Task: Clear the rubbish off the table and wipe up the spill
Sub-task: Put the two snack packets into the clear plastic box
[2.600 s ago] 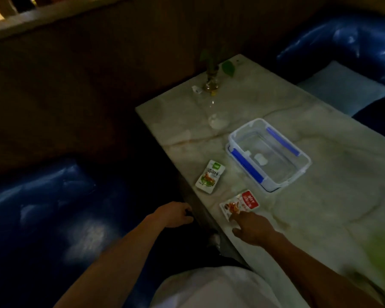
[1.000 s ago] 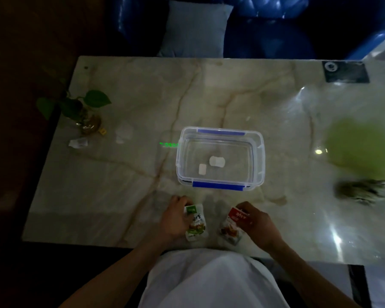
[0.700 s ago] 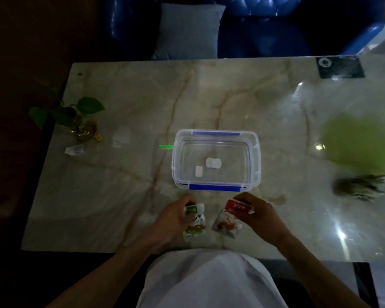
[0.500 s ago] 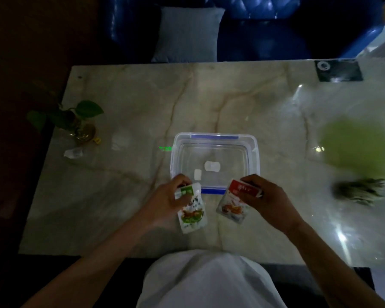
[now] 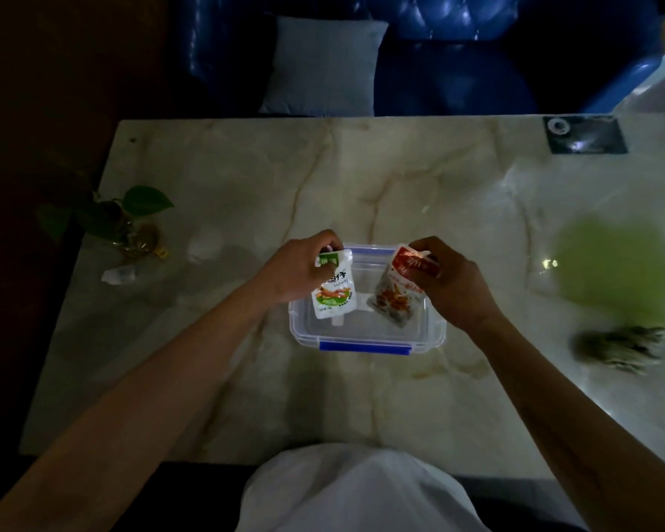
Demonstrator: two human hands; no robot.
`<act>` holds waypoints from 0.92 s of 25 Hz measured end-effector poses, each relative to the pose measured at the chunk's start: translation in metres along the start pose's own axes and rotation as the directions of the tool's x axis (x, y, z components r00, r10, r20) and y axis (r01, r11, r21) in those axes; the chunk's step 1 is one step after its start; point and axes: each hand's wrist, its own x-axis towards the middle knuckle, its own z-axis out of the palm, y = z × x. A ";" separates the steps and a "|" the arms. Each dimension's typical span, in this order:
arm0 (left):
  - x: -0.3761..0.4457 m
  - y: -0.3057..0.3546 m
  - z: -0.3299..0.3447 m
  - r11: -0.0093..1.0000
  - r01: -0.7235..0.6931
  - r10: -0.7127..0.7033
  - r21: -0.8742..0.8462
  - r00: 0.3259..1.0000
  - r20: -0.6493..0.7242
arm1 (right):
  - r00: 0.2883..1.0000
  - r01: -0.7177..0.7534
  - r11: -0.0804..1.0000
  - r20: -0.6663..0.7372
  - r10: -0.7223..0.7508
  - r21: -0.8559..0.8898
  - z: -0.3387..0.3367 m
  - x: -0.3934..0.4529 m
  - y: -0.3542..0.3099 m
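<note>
A clear plastic box with blue clips (image 5: 365, 341) stands in the middle of the marble table (image 5: 246, 178). My left hand (image 5: 298, 268) pinches the top of a green-and-white snack packet (image 5: 333, 291), which hangs over the box's left half. My right hand (image 5: 448, 280) pinches the top of a red snack packet (image 5: 398, 293) above the box's right half. A green spill (image 5: 617, 264) spreads at the table's right side. A crumpled dark rag (image 5: 620, 349) lies just below it.
A small plant in a glass jar (image 5: 131, 228) stands at the left edge, with a crumpled wrapper (image 5: 118, 273) and a white scrap (image 5: 204, 247) near it. A dark panel (image 5: 584, 134) sits in the far right corner. A blue sofa with a grey cushion (image 5: 323, 67) lies beyond.
Both hands have lifted the packets off the table's front edge and carried them forward over the box. Earlier my head turned from the table's left end to face it.
</note>
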 end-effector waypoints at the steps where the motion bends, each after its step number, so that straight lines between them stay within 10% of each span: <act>1: 0.008 -0.002 0.004 0.999 0.011 -0.012 0.046 1.000 0.029 | 1.000 -0.017 0.999 0.012 0.017 -0.044 0.005 0.007 0.002; 10: 0.063 -0.027 0.058 0.916 0.063 -0.206 0.396 0.921 0.331 | 0.955 -0.039 0.943 0.266 0.133 -0.331 0.060 0.049 0.034; 23: 0.053 -0.045 0.096 0.768 0.006 -0.108 0.640 0.987 0.120 | 0.972 0.049 0.833 0.219 0.087 -0.551 0.096 0.059 0.059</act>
